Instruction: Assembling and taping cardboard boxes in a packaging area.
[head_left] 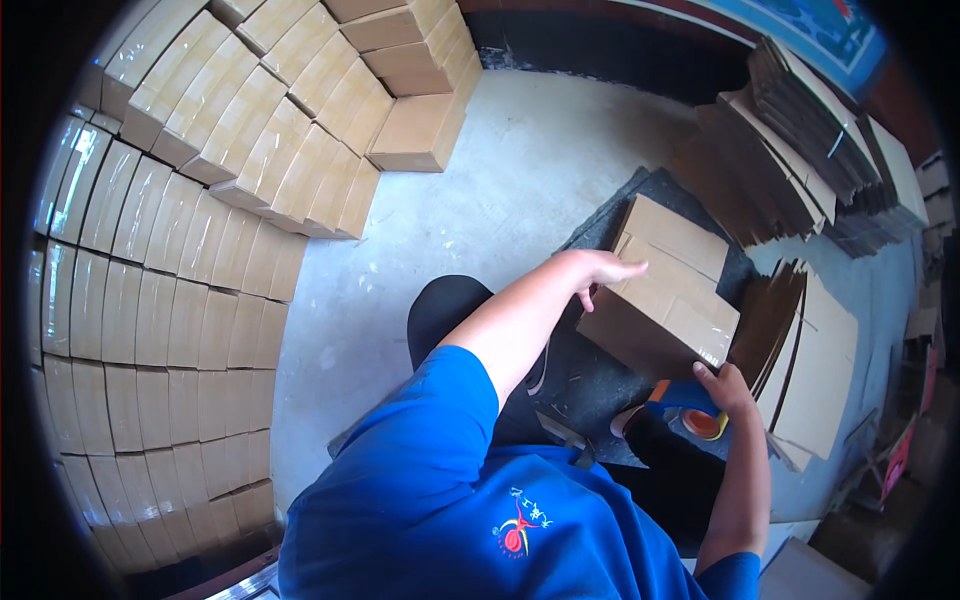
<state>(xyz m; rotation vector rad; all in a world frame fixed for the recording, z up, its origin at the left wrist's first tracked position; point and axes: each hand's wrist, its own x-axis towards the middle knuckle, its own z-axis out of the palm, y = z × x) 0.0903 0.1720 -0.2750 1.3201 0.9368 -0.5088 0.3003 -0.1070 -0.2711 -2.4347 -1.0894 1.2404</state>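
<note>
A cardboard box (672, 290) sits on a dark mat in front of me, its top flaps folded down. Shiny clear tape shows near its right end. My left hand (603, 272) is over the box's left edge, one digit stretched across the top and others bent down beside the side; whether it presses on the cardboard I cannot tell. At the box's near right corner, my right hand (727, 388) is closed around a blue and orange tape dispenser (676, 393). Its roll of tape (704, 422) hangs below the hand.
Closed cardboard boxes (180, 230) are stacked in rows along the left. Flattened cartons (825, 350) stand on edge just right of the box, with more bundles (815, 130) behind. A dark mat (590, 385) lies on the grey floor (500, 180). My knee (445, 305) is left of the box.
</note>
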